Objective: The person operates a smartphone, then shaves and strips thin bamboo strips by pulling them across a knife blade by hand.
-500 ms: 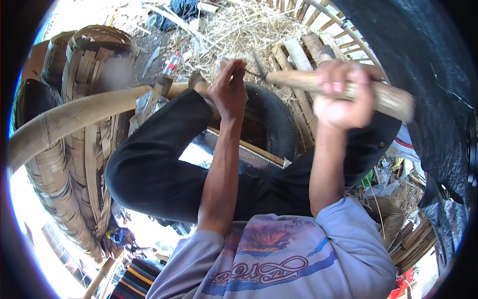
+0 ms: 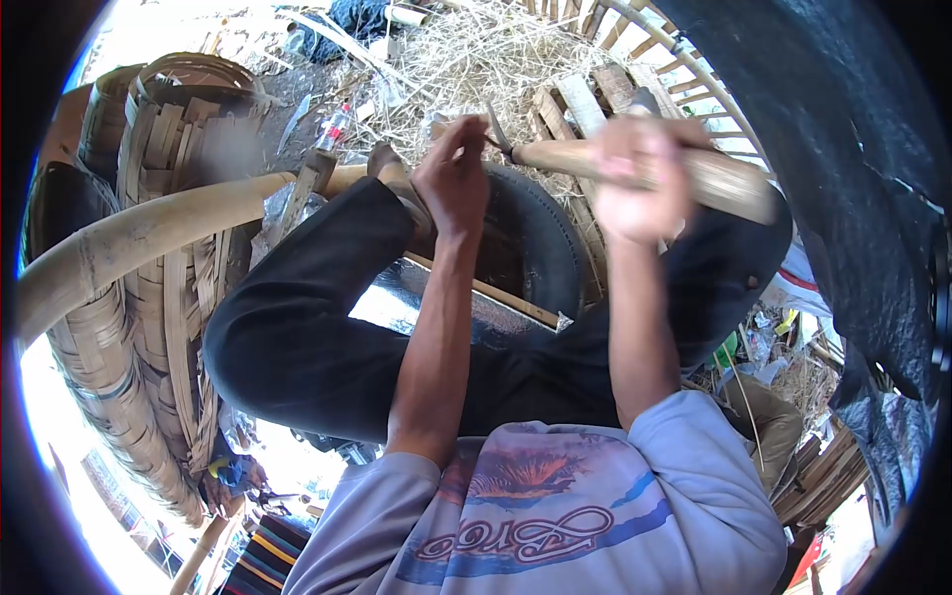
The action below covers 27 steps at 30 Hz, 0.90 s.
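Note:
My right hand [image 2: 643, 193] is wrapped round the thick pale handle of a wooden-handled tool [image 2: 734, 186], blurred by motion. The tool's thin dark metal head [image 2: 500, 137] points left, close beside the fingertips of my left hand [image 2: 451, 183]. Those left fingers are pinched together, and what they hold is hidden behind them. Both hands are above a black tyre [image 2: 557, 238] that lies between my bent legs.
A thick bamboo pole [image 2: 149, 233] crosses at the left, in front of tall woven bamboo baskets [image 2: 104, 347]. Dry straw [image 2: 476, 55] and wooden slats [image 2: 580, 104] lie beyond the tyre. Black plastic sheeting [image 2: 843, 198] hangs at the right. A wood-edged shiny panel [image 2: 496, 309] is below the tyre.
My right hand and the wooden-handled tool have moved left, bringing the metal head nearer my left fingers. My left hand stays nearly in place, still pinched.

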### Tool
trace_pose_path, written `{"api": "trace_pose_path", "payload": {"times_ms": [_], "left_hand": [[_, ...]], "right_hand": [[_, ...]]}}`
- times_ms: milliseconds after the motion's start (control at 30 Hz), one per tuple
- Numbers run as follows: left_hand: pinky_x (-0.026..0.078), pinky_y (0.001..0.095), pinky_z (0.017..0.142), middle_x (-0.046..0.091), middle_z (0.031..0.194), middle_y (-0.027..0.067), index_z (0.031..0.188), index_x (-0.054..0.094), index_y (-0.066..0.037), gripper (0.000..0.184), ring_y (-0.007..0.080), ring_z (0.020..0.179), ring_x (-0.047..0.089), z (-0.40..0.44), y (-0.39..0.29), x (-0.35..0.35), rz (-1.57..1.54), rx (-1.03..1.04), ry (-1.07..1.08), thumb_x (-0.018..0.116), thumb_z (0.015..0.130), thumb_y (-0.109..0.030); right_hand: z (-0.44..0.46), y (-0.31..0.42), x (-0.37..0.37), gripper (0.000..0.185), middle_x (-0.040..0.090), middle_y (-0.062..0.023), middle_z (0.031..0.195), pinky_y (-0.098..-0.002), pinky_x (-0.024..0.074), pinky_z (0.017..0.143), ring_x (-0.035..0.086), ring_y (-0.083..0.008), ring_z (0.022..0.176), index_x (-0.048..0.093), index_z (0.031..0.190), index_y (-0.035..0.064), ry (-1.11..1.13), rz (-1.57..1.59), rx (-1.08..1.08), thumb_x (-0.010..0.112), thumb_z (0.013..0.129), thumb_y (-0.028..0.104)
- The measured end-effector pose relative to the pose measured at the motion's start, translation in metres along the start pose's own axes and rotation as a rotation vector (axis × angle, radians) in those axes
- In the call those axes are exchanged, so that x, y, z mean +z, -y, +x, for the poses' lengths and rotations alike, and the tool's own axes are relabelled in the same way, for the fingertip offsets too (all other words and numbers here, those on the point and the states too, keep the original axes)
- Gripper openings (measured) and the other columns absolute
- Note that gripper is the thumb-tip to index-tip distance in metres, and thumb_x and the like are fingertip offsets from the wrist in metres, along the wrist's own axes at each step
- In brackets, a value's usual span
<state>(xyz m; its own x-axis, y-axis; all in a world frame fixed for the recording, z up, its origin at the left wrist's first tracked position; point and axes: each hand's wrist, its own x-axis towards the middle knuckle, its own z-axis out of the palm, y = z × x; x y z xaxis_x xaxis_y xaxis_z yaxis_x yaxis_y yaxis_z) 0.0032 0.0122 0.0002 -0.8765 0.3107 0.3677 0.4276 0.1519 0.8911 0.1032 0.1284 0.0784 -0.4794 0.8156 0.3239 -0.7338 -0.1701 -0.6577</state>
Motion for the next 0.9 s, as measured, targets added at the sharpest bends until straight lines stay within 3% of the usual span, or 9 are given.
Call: {"api": "trace_pose_path", "payload": {"times_ms": [33, 133, 300, 433, 500, 600, 667, 833, 900], "left_hand": [[0.050, 0.0222, 0.064, 0.068, 0.079, 0.0070, 0.093, 0.066, 0.001, 0.014, 0.0094, 0.074, 0.064, -0.002, 0.002, -0.003, -0.001, -0.161, 0.000, 0.066, 0.079, 0.001], [0.050, 0.0220, 0.064, 0.068, 0.079, 0.0071, 0.092, 0.066, 0.001, 0.013, 0.0094, 0.074, 0.064, 0.002, 0.004, -0.007, -0.044, -0.207, -0.029, 0.066, 0.079, 0.000], [0.050, 0.0217, 0.060, 0.068, 0.079, 0.0088, 0.091, 0.066, 0.001, 0.012, 0.0095, 0.072, 0.064, 0.002, -0.002, -0.005, 0.005, -0.081, 0.013, 0.066, 0.079, -0.002], [0.050, 0.0221, 0.060, 0.068, 0.079, 0.0090, 0.092, 0.066, 0.001, 0.012, 0.0093, 0.071, 0.064, 0.001, 0.002, -0.003, 0.008, -0.123, 0.002, 0.066, 0.081, -0.004], [0.049, 0.0222, 0.060, 0.068, 0.079, 0.0092, 0.092, 0.066, 0.001, 0.012, 0.0091, 0.071, 0.064, 0.006, 0.005, -0.007, 0.007, -0.110, -0.012, 0.066, 0.081, -0.004], [0.049, 0.0222, 0.059, 0.068, 0.078, 0.0091, 0.092, 0.066, 0.000, 0.012, 0.0083, 0.069, 0.063, -0.003, 0.010, -0.008, -0.051, -0.156, -0.011, 0.066, 0.081, -0.006], [0.049, 0.0225, 0.058, 0.068, 0.077, 0.0088, 0.092, 0.066, -0.001, 0.012, 0.0077, 0.067, 0.063, -0.002, 0.003, -0.003, -0.004, -0.073, 0.042, 0.066, 0.081, -0.007], [0.047, 0.0215, 0.054, 0.066, 0.071, 0.0072, 0.091, 0.067, -0.002, 0.011, 0.0047, 0.061, 0.058, 0.001, -0.008, -0.003, 0.058, -0.095, 0.040, 0.066, 0.081, -0.009], [0.047, 0.0214, 0.054, 0.066, 0.071, 0.0069, 0.091, 0.067, -0.002, 0.012, 0.0045, 0.062, 0.058, 0.004, -0.002, -0.003, 0.038, -0.100, 0.023, 0.067, 0.081, -0.009]], "right_hand": [[-0.008, -0.018, -0.001, 0.009, 0.046, -0.0029, 0.056, -0.0254, 0.0388, 0.044, 0.045, -0.0115, 0.045, 0.046, 0.084, 0.0040, -0.080, -0.158, 0.082, 0.055, 0.083, 0.003], [-0.005, -0.017, -0.002, 0.010, 0.045, -0.0019, 0.056, -0.0257, 0.0384, 0.044, 0.044, -0.0100, 0.046, 0.047, 0.082, 0.0037, -0.144, -0.054, 0.077, 0.057, 0.082, 0.003], [0.004, 0.009, -0.007, 0.005, 0.041, -0.0015, 0.055, -0.0277, 0.0400, 0.050, 0.041, -0.0111, 0.048, 0.042, 0.085, 0.0074, 0.020, 0.123, -0.022, 0.047, 0.085, 0.008], [-0.021, -0.046, -0.023, 0.008, 0.048, -0.0040, 0.057, -0.0259, 0.0408, 0.047, 0.044, -0.0107, 0.046, 0.047, 0.079, 0.0048, -0.087, -0.332, 0.166, 0.053, 0.083, 0.006], [-0.021, -0.047, -0.025, 0.011, 0.041, -0.0004, 0.056, -0.0281, 0.0389, 0.051, 0.043, -0.0109, 0.051, 0.047, 0.081, 0.0084, -0.216, -0.250, 0.197, 0.051, 0.078, -0.001], [-0.007, -0.009, -0.013, 0.007, 0.040, -0.0006, 0.056, -0.0277, 0.0385, 0.051, 0.043, -0.0117, 0.050, 0.046, 0.084, 0.0080, -0.063, 0.063, 0.076, 0.050, 0.081, 0.003], [-0.009, -0.013, -0.016, 0.005, 0.042, -0.0011, 0.056, -0.0275, 0.0386, 0.052, 0.044, -0.0127, 0.050, 0.045, 0.085, 0.0081, 0.011, 0.036, -0.003, 0.049, 0.082, 0.006], [-0.039, -0.086, -0.048, 0.015, 0.052, -0.0031, 0.057, -0.0209, 0.0378, 0.042, 0.048, -0.0080, 0.045, 0.049, 0.075, 0.0054, -0.190, -0.393, 0.262, 0.062, 0.078, -0.002], [-0.038, -0.084, -0.053, 0.016, 0.052, -0.0034, 0.058, -0.0210, 0.0377, 0.042, 0.048, -0.0082, 0.045, 0.049, 0.075, 0.0054, -0.240, -0.289, 0.234, 0.062, 0.078, -0.002]]}}
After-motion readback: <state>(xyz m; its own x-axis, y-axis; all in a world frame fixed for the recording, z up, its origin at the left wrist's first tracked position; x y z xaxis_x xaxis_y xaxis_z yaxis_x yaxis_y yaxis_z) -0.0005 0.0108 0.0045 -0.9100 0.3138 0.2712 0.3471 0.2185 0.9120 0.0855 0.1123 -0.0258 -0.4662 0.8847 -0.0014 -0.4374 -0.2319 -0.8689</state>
